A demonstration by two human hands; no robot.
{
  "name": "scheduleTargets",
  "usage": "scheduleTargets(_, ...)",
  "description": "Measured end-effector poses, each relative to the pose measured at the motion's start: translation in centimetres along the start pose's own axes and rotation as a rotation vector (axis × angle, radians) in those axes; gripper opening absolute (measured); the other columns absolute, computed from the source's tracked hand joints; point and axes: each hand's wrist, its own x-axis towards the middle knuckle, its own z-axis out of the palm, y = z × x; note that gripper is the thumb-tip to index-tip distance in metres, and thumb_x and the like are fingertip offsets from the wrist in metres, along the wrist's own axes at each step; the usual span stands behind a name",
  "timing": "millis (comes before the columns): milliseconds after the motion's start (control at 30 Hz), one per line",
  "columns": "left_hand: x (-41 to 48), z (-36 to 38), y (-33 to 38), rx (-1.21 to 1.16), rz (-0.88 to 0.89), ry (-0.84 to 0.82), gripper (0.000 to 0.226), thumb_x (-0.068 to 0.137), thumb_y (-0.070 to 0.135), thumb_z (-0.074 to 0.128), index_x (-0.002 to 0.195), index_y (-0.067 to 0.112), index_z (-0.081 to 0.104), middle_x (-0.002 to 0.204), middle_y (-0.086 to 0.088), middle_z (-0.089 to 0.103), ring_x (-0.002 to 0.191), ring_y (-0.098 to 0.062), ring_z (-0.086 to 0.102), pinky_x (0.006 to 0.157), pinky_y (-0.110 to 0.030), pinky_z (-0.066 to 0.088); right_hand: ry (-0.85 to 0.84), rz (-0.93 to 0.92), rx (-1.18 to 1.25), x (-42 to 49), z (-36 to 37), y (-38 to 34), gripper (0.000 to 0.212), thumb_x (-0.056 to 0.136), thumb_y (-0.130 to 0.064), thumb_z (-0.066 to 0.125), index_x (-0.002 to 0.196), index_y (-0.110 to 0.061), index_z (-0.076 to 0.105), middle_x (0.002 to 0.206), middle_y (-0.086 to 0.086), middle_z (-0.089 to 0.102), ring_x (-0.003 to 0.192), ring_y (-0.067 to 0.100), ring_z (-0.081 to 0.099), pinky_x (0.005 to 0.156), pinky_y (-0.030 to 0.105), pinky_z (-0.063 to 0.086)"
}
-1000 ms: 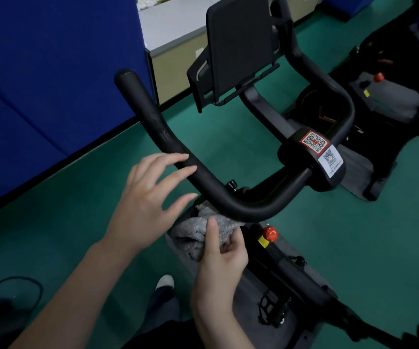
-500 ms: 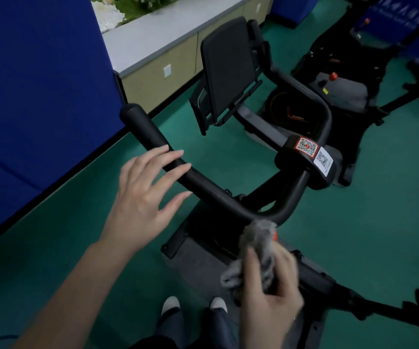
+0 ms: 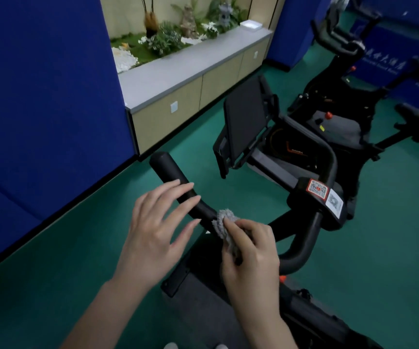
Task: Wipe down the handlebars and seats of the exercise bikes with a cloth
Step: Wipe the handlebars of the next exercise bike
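Right hand (image 3: 251,258) fingers clench the grey cloth (image 3: 224,224), pressed on the bend of the black handlebar (image 3: 173,175). Left hand (image 3: 150,235) fingers spread, released, over the bar; contact unclear. Red-framed QR sticker (image 3: 318,189) and white QR sticker (image 3: 334,201) on the stem; orange flywheel logo (image 3: 296,152) unreadable. Blue partition (image 3: 39,96) left of the bar end; green floor (image 3: 379,248) open on the right.

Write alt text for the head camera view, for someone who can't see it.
A person's right hand holds a grey cloth against the black handlebar of an exercise bike, while the open left hand hovers over the bar. Another bike stands behind on the green floor.
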Motion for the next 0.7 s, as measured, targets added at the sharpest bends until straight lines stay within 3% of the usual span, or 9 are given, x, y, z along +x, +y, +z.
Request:
scheduleTargets(167,0.3,-1.0,-0.9,-0.04,-0.227,0.124,0.046,0.091,0.036,0.052,0.132,0.015,0.052,0.139,0.0,0.046,0.13,-0.013,0.038,0.109,-0.032,0.028,-0.115,0.01,0.079,2.8,0.2,-0.3,0.04,0.074,0.005,0.072,0.109,-0.012,0.072,0.096,-0.003,0.063,0.093,0.016,0.057,0.086,0.014,0.037)
scheduleTargets(267,0.4,-1.1,-1.0,-0.167,-0.398,0.12,0.056,0.091,0.045,0.053,0.141,0.025,0.04,0.141,0.018,0.034,0.131,0.006,0.029,0.108,-0.013,0.023,-0.134,-0.015,0.151,3.7,0.7,-0.4,0.037,0.075,0.005,0.071,0.108,-0.011,0.072,0.097,-0.002,0.064,0.093,0.016,0.059,0.083,0.017,0.041)
scheduleTargets(367,0.9,-0.7,-0.6,-0.294,-0.488,0.138,0.058,0.085,0.045,0.052,0.14,0.037,0.034,0.133,0.022,0.038,0.121,0.009,0.041,0.099,-0.003,0.03,-0.155,-0.057,0.249,4.7,1.1,-0.3,0.035,0.074,0.007,0.07,0.105,-0.01,0.073,0.096,-0.001,0.065,0.092,0.018,0.061,0.084,0.021,0.044)
scheduleTargets(500,1.5,0.1,0.6,-0.41,-0.608,0.236,0.055,0.082,0.044,0.055,0.132,0.048,0.034,0.124,0.029,0.043,0.113,0.006,0.05,0.092,-0.002,0.036,-0.205,-0.146,0.301,5.5,1.3,0.6,0.035,0.073,0.003,0.068,0.104,-0.012,0.073,0.096,-0.004,0.063,0.092,0.015,0.06,0.084,0.017,0.043)
scheduleTargets(600,1.9,0.8,1.6,-0.55,-0.737,0.339,0.051,0.084,0.031,0.06,0.127,0.051,0.042,0.119,0.032,0.047,0.111,0.004,0.053,0.089,-0.003,0.04,-0.221,-0.193,0.33,5.9,1.0,1.2,0.035,0.071,-0.003,0.063,0.103,-0.013,0.073,0.095,-0.006,0.063,0.09,0.01,0.058,0.085,0.01,0.041)
scheduleTargets(700,2.4,1.5,2.3,-0.618,-0.805,0.428,0.05,0.088,0.012,0.061,0.123,0.045,0.048,0.118,0.026,0.051,0.107,0.001,0.056,0.086,-0.004,0.042,-0.211,-0.158,0.427,6.9,1.8,0.9,0.03,0.076,0.003,0.069,0.102,-0.011,0.074,0.094,-0.005,0.064,0.089,0.012,0.062,0.082,0.014,0.045)
